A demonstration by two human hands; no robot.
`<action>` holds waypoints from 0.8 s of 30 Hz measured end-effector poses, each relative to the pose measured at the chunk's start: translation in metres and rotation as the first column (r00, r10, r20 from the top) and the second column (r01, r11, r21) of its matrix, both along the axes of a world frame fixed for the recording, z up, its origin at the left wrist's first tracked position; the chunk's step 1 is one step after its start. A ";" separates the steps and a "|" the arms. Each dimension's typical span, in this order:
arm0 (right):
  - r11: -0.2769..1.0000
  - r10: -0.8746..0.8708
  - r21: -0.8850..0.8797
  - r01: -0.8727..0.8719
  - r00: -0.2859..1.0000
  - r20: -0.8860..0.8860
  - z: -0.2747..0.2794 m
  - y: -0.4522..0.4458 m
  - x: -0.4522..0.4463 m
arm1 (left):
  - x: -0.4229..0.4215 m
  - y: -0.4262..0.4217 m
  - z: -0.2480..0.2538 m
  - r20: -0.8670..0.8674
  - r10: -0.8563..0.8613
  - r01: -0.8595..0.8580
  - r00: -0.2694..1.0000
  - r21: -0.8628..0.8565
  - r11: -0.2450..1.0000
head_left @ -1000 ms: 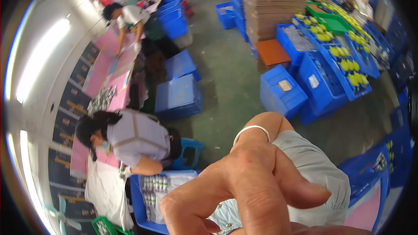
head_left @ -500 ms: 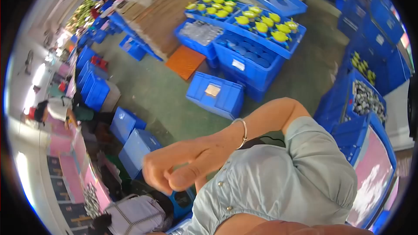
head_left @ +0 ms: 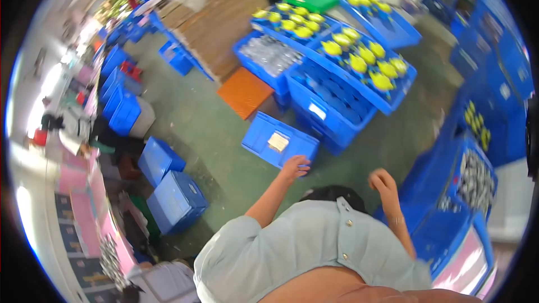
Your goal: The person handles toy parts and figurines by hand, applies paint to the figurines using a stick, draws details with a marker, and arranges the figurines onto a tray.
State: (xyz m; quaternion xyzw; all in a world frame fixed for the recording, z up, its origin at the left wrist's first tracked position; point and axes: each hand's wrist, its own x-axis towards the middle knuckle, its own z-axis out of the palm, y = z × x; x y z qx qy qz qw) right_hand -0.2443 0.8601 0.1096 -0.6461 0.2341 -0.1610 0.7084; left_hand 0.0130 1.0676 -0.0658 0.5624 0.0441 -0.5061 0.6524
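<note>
My left hand (head_left: 295, 167) hangs in front of me with its fingers loosely bent and apart, holding nothing. In view it overlaps the near corner of a blue lidded bin (head_left: 264, 134) with a paper label (head_left: 278, 141); whether it touches the bin I cannot tell. Off to the right, my right hand (head_left: 384, 182) hangs over the green floor (head_left: 219, 151), fingers loosely curled but apart, with nothing visible in it. A bracelet (head_left: 397, 221) circles that wrist. Beyond the bin, a tray (head_left: 387, 104) of yellow-green figures (head_left: 359, 62) rests across a deep blue crate (head_left: 331, 129).
An orange-brown board (head_left: 244, 92) and a crate of clear plastic pieces (head_left: 241, 59) are ahead. Blue bins (head_left: 177, 202) line the left beside a pink-topped workbench (head_left: 104, 207), where a person (head_left: 73, 129) is. Stacked blue crates (head_left: 488, 67) stand on the right.
My right hand has dropped from in front of my chest to my right side. My left hand has come into view. The view has shifted, bringing the labelled bin nearer.
</note>
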 end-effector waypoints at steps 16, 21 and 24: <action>0.820 -0.546 0.174 0.545 0.836 -0.047 -0.063 -0.243 -0.027 | -0.001 -0.293 0.011 0.084 -0.285 0.288 0.955 -0.028 0.957; 0.909 -0.399 0.118 0.399 0.917 -0.022 -0.010 -0.332 -0.002 | -0.043 -0.395 0.026 0.056 -0.290 0.293 0.955 -0.053 0.955; 0.945 -0.314 0.102 0.310 0.949 0.025 -0.012 -0.389 -0.005 | -0.056 -0.443 0.039 0.061 -0.300 0.305 0.952 -0.087 0.948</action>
